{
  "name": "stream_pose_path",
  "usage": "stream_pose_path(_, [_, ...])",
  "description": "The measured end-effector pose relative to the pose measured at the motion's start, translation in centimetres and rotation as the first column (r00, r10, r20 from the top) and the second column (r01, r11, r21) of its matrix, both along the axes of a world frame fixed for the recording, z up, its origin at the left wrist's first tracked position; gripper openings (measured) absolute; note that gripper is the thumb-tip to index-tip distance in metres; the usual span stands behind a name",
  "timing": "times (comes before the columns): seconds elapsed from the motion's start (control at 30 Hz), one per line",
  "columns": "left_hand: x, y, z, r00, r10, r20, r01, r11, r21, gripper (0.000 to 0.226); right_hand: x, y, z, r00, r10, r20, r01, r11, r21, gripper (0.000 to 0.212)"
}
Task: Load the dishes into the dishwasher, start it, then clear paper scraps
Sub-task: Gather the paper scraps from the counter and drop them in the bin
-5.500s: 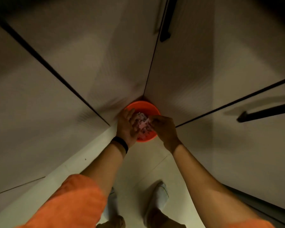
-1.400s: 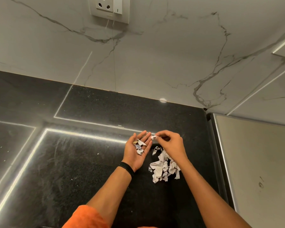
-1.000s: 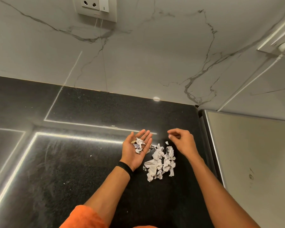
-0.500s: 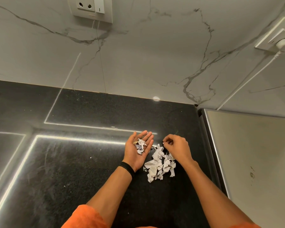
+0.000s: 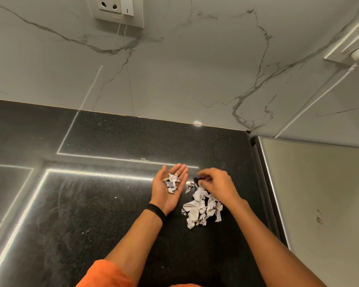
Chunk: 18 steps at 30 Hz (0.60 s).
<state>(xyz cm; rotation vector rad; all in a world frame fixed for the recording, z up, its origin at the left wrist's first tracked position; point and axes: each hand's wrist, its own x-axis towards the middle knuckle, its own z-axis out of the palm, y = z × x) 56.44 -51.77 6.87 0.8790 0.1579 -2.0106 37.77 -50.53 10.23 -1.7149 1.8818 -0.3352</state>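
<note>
A pile of crumpled white paper scraps lies on the black stone counter. My left hand is held palm up just left of the pile, fingers straight, with a few small scraps lying on the palm. My right hand hovers over the pile's far end, its fingertips pinching a small dark scrap. The dishwasher and dishes are not in view.
A marble backsplash rises behind the counter, with a wall socket at the top and a plugged-in socket at the upper right. A grey appliance top adjoins the counter's right edge. Tiny crumbs dot the counter.
Earlier both hands were at an orange bin on the floor. Now they work at the counter. In the last half second my right hand rose slightly with a dark scrap pinched.
</note>
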Motion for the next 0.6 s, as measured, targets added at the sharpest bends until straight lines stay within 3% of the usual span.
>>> stream_pose_path(0.13, [0.9, -0.3, -0.3, 0.999, 0.037, 0.005, -0.037, 0.999, -0.009, 0.052, 0.9, 0.5, -1.2, 0.968, 0.165, -0.188, -0.168, 0.986, -0.004, 0.036])
stream_pose_path(0.27, [1.3, -0.1, -0.4, 0.999, 0.045, 0.017, -0.045, 0.999, -0.016, 0.052, 1.4, 0.6, -1.4, 0.944, 0.23, -0.235, -0.244, 0.969, -0.03, 0.021])
stream_pose_path(0.43, [1.0, 0.3, -0.2, 0.999, 0.015, 0.033, -0.014, 0.999, -0.032, 0.05, 0.0, 0.3, -0.2, 0.998, -0.051, 0.042, 0.053, 0.998, -0.028, 0.012])
stream_pose_path(0.53, [0.6, 0.4, -0.2, 0.999, -0.017, 0.042, 0.019, 0.999, -0.04, 0.05, -0.8, 0.2, 1.1, 0.924, -0.201, 0.325, 0.22, 0.975, -0.023, 0.014])
stream_pose_path(0.6, [0.0, 0.6, 0.1, 0.998, -0.053, 0.035, 0.055, 0.998, -0.043, 0.049, -0.6, 0.2, 2.0, 0.859, -0.211, 0.466, 0.244, 0.97, -0.009, 0.015])
